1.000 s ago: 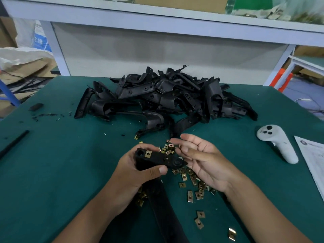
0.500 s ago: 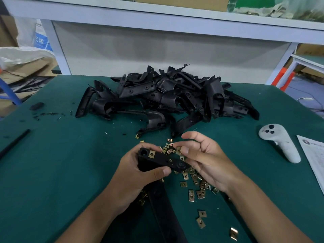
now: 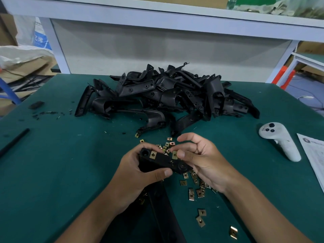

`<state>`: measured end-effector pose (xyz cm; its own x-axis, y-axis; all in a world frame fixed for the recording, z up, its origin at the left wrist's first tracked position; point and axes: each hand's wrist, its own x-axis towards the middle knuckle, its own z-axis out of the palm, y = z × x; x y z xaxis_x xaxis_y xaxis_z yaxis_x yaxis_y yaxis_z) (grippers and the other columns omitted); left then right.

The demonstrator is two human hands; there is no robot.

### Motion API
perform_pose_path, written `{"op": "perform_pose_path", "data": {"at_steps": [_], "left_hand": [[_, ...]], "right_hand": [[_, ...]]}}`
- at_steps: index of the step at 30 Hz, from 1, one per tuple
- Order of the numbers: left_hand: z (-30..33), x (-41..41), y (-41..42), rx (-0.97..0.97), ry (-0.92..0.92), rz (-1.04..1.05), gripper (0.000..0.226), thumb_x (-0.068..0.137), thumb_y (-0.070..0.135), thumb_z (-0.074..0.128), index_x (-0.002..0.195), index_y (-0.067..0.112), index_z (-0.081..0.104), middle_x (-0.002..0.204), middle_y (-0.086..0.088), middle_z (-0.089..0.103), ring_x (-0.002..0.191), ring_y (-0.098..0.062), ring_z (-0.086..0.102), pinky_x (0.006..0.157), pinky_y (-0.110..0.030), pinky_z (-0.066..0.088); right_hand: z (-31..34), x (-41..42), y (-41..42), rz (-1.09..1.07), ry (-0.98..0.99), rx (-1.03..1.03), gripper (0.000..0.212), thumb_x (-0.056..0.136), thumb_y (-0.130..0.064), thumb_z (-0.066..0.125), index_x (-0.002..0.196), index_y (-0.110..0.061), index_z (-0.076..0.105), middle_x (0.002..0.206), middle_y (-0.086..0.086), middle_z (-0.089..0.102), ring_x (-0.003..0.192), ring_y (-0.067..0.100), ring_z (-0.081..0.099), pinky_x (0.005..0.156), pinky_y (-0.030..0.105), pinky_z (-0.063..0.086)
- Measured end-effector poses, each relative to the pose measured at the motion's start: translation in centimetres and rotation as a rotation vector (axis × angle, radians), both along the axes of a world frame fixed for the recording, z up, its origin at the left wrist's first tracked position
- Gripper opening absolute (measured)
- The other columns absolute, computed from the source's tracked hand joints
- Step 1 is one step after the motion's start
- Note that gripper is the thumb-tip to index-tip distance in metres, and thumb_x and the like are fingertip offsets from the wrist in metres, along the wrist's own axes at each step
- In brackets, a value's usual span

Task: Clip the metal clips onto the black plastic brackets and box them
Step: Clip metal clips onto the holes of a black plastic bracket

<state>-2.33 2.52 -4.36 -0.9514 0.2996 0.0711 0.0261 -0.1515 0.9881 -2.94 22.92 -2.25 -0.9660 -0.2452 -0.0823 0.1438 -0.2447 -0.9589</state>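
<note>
A black plastic bracket point(image 3: 163, 161) is gripped in the left hand point(image 3: 138, 174) just above the green table point(image 3: 52, 172), thumb curled over its near edge and fingers wrapped behind it. One metal clip point(image 3: 153, 154) is already seated near the bracket's left end. A second clip point(image 3: 174, 154) is pinched between thumb and a finger of the right hand point(image 3: 201, 160), the remaining fingers loosely curled above, and is held at the bracket's upper edge. Whether it is touching the plastic cannot be told.

Loose clips point(image 3: 196, 186) are scattered on the table beneath and beside the hands. Farther back, a pile of brackets point(image 3: 166, 95) is heaped at the table's middle; a white controller point(image 3: 278, 139) and a printed sheet point(image 3: 313, 158) are seen at the right. No box is visible.

If the clip is pushed on crooked, or off its slot, it is likely to jam or spring loose from the pinch and be lost among the scattered ones. A slack left-hand grip could let the bracket twist under the push.
</note>
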Motion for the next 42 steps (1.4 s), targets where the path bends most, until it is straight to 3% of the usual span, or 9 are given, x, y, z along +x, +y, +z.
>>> {"op": "perform_pose_path", "data": {"at_steps": [9, 14, 18, 22, 26, 31, 36, 42], "left_hand": [[-0.2, -0.1, 0.0, -0.007, -0.004, 0.009, 0.039, 0.057, 0.026, 0.093, 0.089, 0.024, 0.071, 0.082, 0.001, 0.069, 0.075, -0.016, 0.066, 0.070, -0.030, 0.059], [-0.2, -0.1, 0.1, 0.004, -0.004, 0.004, 0.037, 0.057, 0.026, 0.092, 0.088, 0.024, 0.071, 0.082, 0.002, 0.069, 0.076, -0.012, 0.066, 0.070, -0.028, 0.058], [-0.1, 0.0, 0.0, -0.018, 0.008, -0.027, 0.035, 0.060, 0.029, 0.092, 0.089, 0.026, 0.071, 0.084, 0.004, 0.070, 0.078, -0.011, 0.066, 0.070, -0.023, 0.055], [0.0, 0.1, -0.1, -0.032, 0.000, -0.022, 0.035, 0.063, 0.031, 0.091, 0.092, 0.026, 0.072, 0.086, 0.001, 0.071, 0.079, -0.016, 0.069, 0.073, -0.028, 0.057], [0.1, 0.1, -0.2, -0.039, 0.014, -0.030, 0.030, 0.071, 0.023, 0.092, 0.095, 0.024, 0.074, 0.089, 0.001, 0.074, 0.082, -0.013, 0.070, 0.073, -0.023, 0.055], [0.0, 0.2, -0.1, -0.027, 0.022, 0.012, 0.028, 0.071, 0.019, 0.088, 0.097, 0.024, 0.076, 0.096, -0.002, 0.078, 0.089, -0.014, 0.074, 0.075, -0.021, 0.056], [-0.3, 0.0, -0.1, 0.004, 0.032, 0.037, 0.027, 0.074, 0.018, 0.087, 0.098, 0.023, 0.077, 0.101, -0.005, 0.078, 0.097, -0.020, 0.074, 0.080, -0.024, 0.056], [-0.5, 0.0, 0.1, 0.026, 0.053, 0.094, 0.026, 0.072, 0.017, 0.087, 0.094, 0.026, 0.078, 0.096, -0.004, 0.079, 0.090, -0.016, 0.075, 0.076, -0.020, 0.056]], "right_hand": [[-0.4, 0.2, -0.5, -0.026, -0.012, -0.082, 0.029, 0.069, -0.018, 0.085, 0.095, -0.016, 0.071, 0.098, 0.014, 0.076, 0.087, 0.019, 0.073, 0.075, 0.025, 0.059], [-0.5, 0.3, -0.6, -0.001, 0.016, 0.026, 0.011, 0.077, -0.015, 0.079, 0.084, -0.022, 0.079, 0.088, 0.007, 0.074, 0.079, 0.014, 0.071, 0.069, 0.021, 0.057], [0.0, 0.3, -0.3, -0.013, 0.112, 0.161, 0.012, 0.080, -0.022, 0.077, 0.091, -0.025, 0.080, 0.090, 0.006, 0.076, 0.082, 0.014, 0.071, 0.074, 0.022, 0.057], [0.6, 0.5, 0.1, -0.027, 0.218, 0.261, 0.011, 0.086, -0.024, 0.073, 0.095, -0.026, 0.079, 0.093, 0.004, 0.079, 0.085, 0.013, 0.074, 0.073, 0.020, 0.057], [1.1, 0.9, -0.1, -0.053, 0.294, 0.319, 0.012, 0.087, -0.026, 0.070, 0.095, -0.022, 0.078, 0.093, 0.003, 0.079, 0.087, 0.014, 0.075, 0.074, 0.019, 0.057], [1.0, 1.0, -0.1, -0.058, 0.350, 0.336, 0.020, 0.080, -0.033, 0.079, 0.096, -0.022, 0.079, 0.094, 0.006, 0.079, 0.087, 0.017, 0.075, 0.075, 0.022, 0.058], [0.6, 1.0, -0.2, -0.035, 0.427, 0.421, 0.045, 0.065, -0.040, 0.093, 0.104, -0.028, 0.076, 0.105, 0.001, 0.078, 0.100, 0.022, 0.074, 0.088, 0.043, 0.059], [0.3, 1.3, -0.7, -0.133, 0.525, 0.443, 0.041, 0.067, -0.049, 0.090, 0.099, -0.029, 0.074, 0.101, -0.004, 0.079, 0.095, 0.018, 0.074, 0.081, 0.042, 0.058]]}}
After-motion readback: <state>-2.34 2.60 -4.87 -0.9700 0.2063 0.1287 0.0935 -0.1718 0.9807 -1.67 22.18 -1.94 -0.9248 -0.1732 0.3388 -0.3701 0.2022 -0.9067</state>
